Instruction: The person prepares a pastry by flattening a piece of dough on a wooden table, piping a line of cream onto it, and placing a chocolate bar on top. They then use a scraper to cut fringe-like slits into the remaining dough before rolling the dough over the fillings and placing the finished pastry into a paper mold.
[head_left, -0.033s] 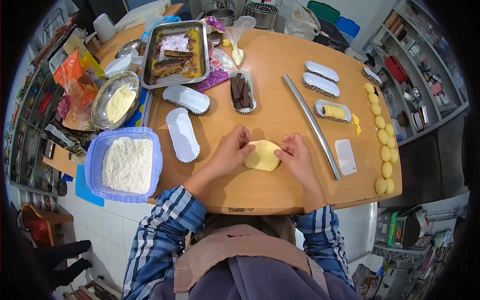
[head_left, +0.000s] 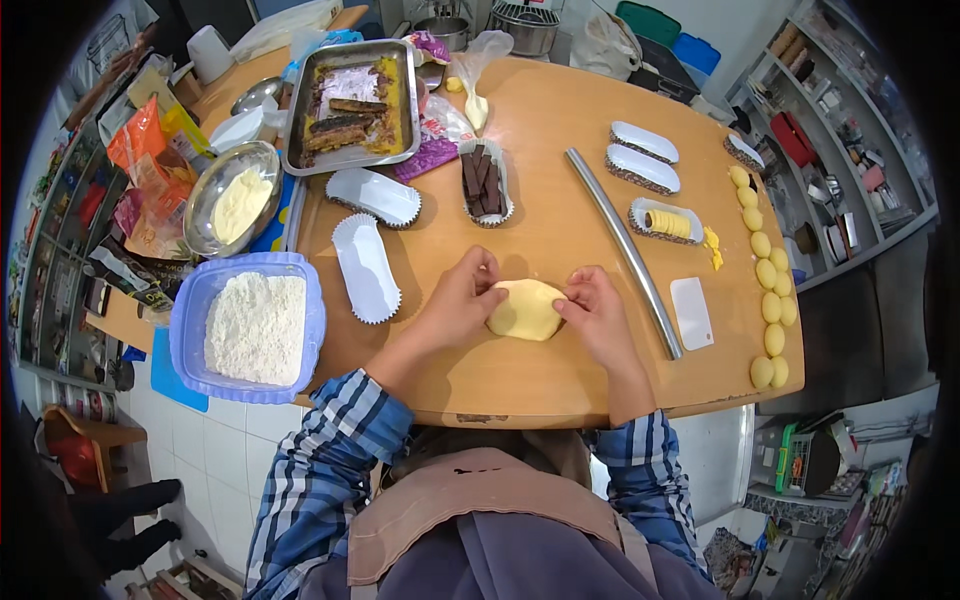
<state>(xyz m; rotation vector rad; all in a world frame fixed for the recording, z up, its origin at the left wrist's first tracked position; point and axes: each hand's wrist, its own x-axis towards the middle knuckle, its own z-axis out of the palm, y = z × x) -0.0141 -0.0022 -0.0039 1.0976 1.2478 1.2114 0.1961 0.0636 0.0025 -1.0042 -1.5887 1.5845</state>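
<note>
Pale yellow dough round, flattened and roughly oval, between fingers of left hand and fingers of right hand, above near part of tan surface. Left fingers pinched on its left edge, right fingers pinched on its right edge; tips overlapping only the margins. Middle of dough uncovered, spanning the gap between both grips. Whether resting on surface or slightly raised: cannot tell. Undersides of grips hidden

Right of right hand: silver tube, slanted; white flat scraper just beside its lower end. Farther right: yellow dough balls in uneven column along surface edge. Above scraper: ridged yellow roll in paper tray, yellow shreds beside it; two white paper cases beyond

Beyond dough: dark brown sticks in fluted case, well apart from both hands

Left of left hand: white fluted liner; farther left, lavender tub of white powder. Behind tub: metal bowl with pale creamy mass. Blue plaid sleeves on both forearms
</note>
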